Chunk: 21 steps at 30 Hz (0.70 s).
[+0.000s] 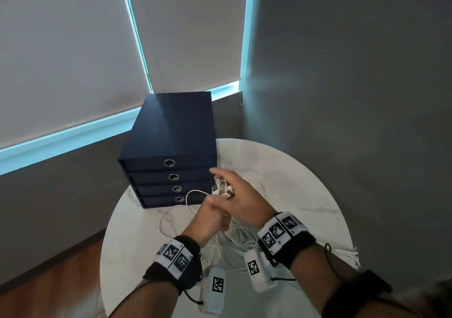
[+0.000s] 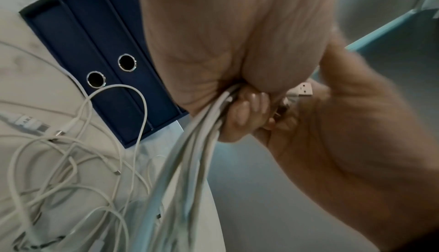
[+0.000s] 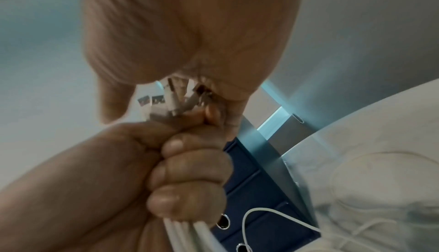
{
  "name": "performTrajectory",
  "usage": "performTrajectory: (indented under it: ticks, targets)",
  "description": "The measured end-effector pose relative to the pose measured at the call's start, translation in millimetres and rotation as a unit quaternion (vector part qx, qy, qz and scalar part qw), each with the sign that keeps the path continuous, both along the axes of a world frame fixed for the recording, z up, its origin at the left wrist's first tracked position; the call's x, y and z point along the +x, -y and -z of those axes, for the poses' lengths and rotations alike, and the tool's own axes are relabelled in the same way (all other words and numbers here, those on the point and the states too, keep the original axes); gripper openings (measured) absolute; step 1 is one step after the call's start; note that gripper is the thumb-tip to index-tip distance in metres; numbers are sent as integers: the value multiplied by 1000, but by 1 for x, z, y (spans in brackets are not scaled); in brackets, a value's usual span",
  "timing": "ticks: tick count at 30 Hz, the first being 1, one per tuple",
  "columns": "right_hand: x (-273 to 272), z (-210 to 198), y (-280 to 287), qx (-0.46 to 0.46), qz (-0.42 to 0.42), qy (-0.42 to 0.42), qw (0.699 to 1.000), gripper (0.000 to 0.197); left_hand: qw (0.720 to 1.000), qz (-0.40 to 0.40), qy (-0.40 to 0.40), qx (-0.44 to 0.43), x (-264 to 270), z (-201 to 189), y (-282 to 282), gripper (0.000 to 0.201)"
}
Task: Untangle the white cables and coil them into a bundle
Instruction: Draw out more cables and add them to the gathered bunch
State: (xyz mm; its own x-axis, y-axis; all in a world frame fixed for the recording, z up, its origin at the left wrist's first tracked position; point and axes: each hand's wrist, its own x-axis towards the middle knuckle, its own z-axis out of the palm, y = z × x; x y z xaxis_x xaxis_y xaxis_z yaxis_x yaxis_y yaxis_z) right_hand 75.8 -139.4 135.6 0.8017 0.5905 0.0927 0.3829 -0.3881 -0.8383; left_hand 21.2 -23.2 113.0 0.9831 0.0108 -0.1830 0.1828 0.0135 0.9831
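A bunch of white cables (image 1: 234,234) rises from a loose tangle (image 2: 71,162) on the round marble table (image 1: 293,171). My left hand (image 1: 212,217) grips the bunch (image 2: 194,143) in a fist just below its USB plugs (image 1: 221,189). In the right wrist view its curled fingers (image 3: 185,171) wrap the strands (image 3: 190,229). Over the plug ends (image 3: 161,104) lies my right hand (image 1: 242,195), index finger straight, thumb apart from them. One plug (image 2: 305,89) shows against that hand (image 2: 344,124). A single cable loop (image 1: 193,193) arcs left of my hands.
A dark blue drawer box (image 1: 171,131) with ring pulls stands at the table's back left, close to my hands. A wall runs to the right and window blinds hang behind. Slack cable trails over the table's right edge (image 1: 349,254).
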Motion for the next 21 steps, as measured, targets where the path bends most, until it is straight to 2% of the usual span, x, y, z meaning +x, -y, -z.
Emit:
performTrajectory:
  ticks: [2,7,9,13,15,18,21]
  targets:
    - [5,-1,-5,-33,9,55,998,44,1000,7,9,19,-1,0,-1,33]
    - [11,0,-13,-75,25,123,989,9,999,2,17,38,-1,5,0,34]
    - [6,-2,-14,-105,31,164,980,9,998,-8,28,49,0,4,1,30]
    - [-3,-6,-16,-161,23,244,956,34,992,-23,48,115,4,2,0,22]
    - [-4,-7,-16,-135,34,238,961,35,989,-40,32,136,7,6,2,21]
    - [1,-5,-17,-86,46,178,979,25,991,-56,8,121,8,8,5,31]
    - [2,-1,-16,-119,40,171,977,27,992,-59,-9,114,9,9,5,32]
